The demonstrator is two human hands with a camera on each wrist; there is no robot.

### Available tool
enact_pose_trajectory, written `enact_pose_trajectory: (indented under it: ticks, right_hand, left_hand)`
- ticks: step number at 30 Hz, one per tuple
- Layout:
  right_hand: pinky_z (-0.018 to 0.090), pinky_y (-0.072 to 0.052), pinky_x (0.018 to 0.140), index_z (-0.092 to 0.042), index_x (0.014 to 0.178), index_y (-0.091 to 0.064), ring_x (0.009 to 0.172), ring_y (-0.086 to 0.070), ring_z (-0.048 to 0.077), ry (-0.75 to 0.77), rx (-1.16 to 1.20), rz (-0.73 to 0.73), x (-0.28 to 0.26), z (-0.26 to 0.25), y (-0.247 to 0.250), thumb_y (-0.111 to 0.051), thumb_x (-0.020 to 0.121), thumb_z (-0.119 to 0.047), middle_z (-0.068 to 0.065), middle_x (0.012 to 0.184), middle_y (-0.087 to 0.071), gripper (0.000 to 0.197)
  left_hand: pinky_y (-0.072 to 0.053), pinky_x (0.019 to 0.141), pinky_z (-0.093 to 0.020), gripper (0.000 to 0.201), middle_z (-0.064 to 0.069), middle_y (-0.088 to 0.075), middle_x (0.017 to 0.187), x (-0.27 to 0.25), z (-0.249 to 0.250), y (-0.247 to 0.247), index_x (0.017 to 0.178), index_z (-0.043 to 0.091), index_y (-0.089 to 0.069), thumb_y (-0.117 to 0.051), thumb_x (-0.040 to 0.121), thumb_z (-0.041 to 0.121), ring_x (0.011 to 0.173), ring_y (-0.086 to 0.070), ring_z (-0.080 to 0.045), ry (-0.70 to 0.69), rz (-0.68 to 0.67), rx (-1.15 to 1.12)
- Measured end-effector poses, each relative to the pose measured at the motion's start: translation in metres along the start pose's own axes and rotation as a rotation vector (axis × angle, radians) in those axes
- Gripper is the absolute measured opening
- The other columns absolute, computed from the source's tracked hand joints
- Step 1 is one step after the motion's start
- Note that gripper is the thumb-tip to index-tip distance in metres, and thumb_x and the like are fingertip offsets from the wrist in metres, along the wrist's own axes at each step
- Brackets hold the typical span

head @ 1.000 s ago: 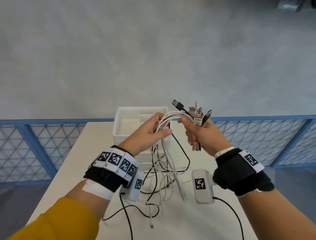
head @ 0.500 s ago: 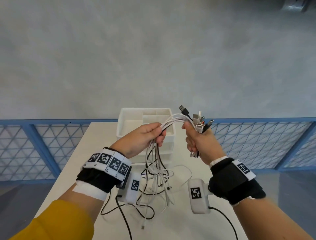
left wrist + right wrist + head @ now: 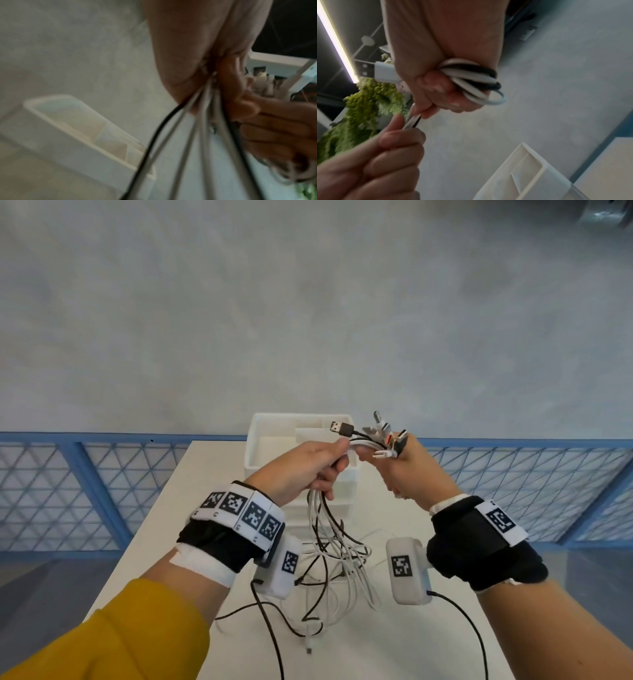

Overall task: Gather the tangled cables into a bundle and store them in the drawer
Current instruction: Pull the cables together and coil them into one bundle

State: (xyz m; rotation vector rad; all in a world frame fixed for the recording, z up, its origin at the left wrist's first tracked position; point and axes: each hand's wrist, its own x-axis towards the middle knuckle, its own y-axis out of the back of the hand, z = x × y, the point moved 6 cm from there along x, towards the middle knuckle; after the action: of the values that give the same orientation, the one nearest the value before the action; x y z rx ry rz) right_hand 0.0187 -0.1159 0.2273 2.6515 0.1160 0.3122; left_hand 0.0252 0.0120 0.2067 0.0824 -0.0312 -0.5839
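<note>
Nearest the camera, loose ends of the cables (image 3: 329, 570) trailed in black and white loops on the white table (image 3: 178, 508), some still lying flat there between the two wrists. Above that slack, the left hand (image 3: 301, 470) was raised clear of the table with its fingers curled round the strands, which hung straight down from its fist (the left wrist view showed one black strand and several pale ones running out from under the fingers (image 3: 274, 129)). Just to its right, almost touching it, the right hand (image 3: 407, 470) was closed round the gathered upper part of the same cables; in the right wrist view they sat in its palm as a tight black and white coil (image 3: 471, 79). A cluster of plugs (image 3: 380, 434) fanned out above that fist, one black plug pointing left. Beyond both hands stood the white drawer unit (image 3: 260, 446), its top tray open upward. A blue railing (image 3: 85, 474) ran behind the table's far edge.
</note>
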Motion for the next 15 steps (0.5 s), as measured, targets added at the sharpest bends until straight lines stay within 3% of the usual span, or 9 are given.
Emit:
enact_pose_trajectory:
  ticks: [2, 5, 8, 10, 13, 15]
  right_hand:
    - [0.019, -0.027, 0.037, -0.034, 0.072, -0.061, 0.041, -0.032, 0.017, -0.028, 0.078, 0.054, 0.001, 0.008, 0.007, -0.061, 0.087, -0.028, -0.008, 0.040, -0.037, 0.016]
    - [0.025, -0.027, 0.043, -0.031, 0.067, -0.061, 0.039, -0.032, 0.016, -0.065, 0.175, 0.066, -0.003, 0.020, 0.006, -0.062, 0.086, -0.029, -0.005, 0.042, -0.036, 0.020]
    - [0.026, -0.029, 0.041, -0.024, 0.070, -0.062, 0.033, -0.033, 0.013, -0.046, 0.244, -0.027, -0.011, 0.026, -0.013, -0.068, 0.082, -0.023, -0.007, 0.038, -0.037, 0.013]
    - [0.023, -0.029, 0.038, -0.020, 0.063, -0.064, 0.030, -0.032, 0.012, -0.013, 0.266, -0.064, -0.016, 0.025, -0.025, -0.072, 0.077, -0.018, -0.006, 0.036, -0.037, 0.017]
    - [0.019, -0.028, 0.035, -0.007, 0.056, -0.064, 0.030, -0.029, 0.013, 0.000, 0.298, -0.057, -0.018, 0.023, -0.036, -0.074, 0.075, -0.016, -0.001, 0.036, -0.033, 0.023]
    - [0.019, -0.028, 0.035, -0.015, 0.056, -0.064, 0.030, -0.028, 0.013, 0.009, 0.367, -0.048, -0.016, 0.019, -0.038, -0.072, 0.076, -0.010, -0.001, 0.037, -0.034, 0.022]
  left_hand:
    - [-0.045, 0.054, -0.017, 0.036, 0.010, -0.028, 0.050, -0.001, -0.004, 0.004, 0.069, 0.015, -0.048, -0.032, 0.096, 0.033, 0.041, -0.027, -0.005, -0.007, -0.007, -0.004]
    - [-0.034, 0.051, -0.012, 0.032, 0.002, -0.028, 0.064, -0.002, -0.008, 0.011, 0.075, 0.011, -0.048, -0.028, 0.098, 0.022, 0.047, -0.032, -0.001, -0.010, 0.030, -0.081]
    - [-0.036, 0.057, -0.015, 0.034, -0.001, -0.030, 0.065, -0.002, -0.003, 0.008, 0.071, 0.011, -0.047, -0.027, 0.098, 0.018, 0.052, -0.037, -0.004, -0.058, 0.073, -0.127]
    - [-0.041, 0.064, -0.017, 0.035, -0.002, -0.037, 0.067, 0.000, 0.004, 0.004, 0.069, 0.012, -0.046, -0.029, 0.098, 0.019, 0.064, -0.041, -0.010, -0.087, 0.118, -0.149]
    - [-0.042, 0.073, -0.030, 0.033, -0.006, -0.045, 0.076, 0.005, 0.008, -0.001, 0.070, 0.011, -0.047, -0.032, 0.098, 0.021, 0.079, -0.047, -0.023, -0.100, 0.170, -0.221]
    - [-0.046, 0.070, -0.034, 0.029, -0.014, -0.050, 0.087, 0.005, 0.011, -0.009, 0.076, 0.009, -0.046, -0.033, 0.098, 0.023, 0.080, -0.054, -0.026, -0.112, 0.181, -0.233]
